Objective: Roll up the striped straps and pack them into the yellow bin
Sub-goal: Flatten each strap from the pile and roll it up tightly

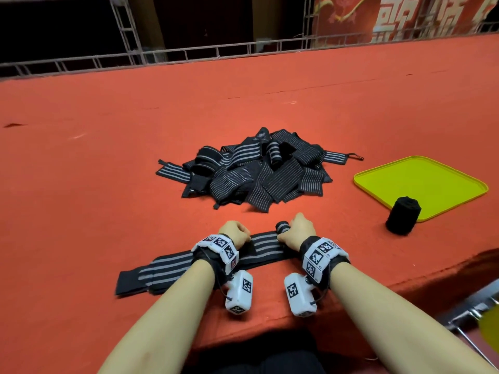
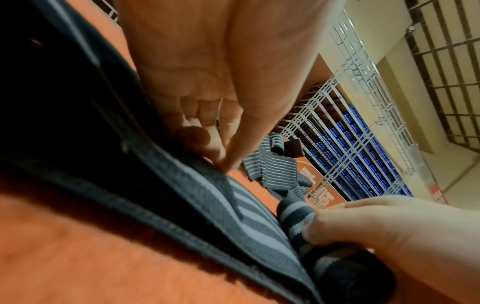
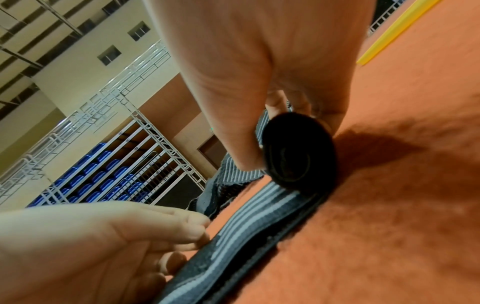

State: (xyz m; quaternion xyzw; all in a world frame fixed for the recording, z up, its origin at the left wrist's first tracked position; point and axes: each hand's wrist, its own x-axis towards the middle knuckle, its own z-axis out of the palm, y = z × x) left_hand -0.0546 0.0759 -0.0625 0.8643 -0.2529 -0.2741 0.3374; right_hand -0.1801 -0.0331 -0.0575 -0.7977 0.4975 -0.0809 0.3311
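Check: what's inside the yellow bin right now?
Yellow bin shows bare floor, no straps inside. A black roll stands at its near edge, hiding that corner; whether it sits in or outside is unclear.

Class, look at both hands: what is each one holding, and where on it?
The right hand grips the striped strap by its rolled end; the left hand presses its flat part.

Strap (image 1: 172, 261) middle under the left wrist; rolled strap's (image 1: 403, 215) stripes indiscernible; bin (image 1: 421, 182) depth unclear.
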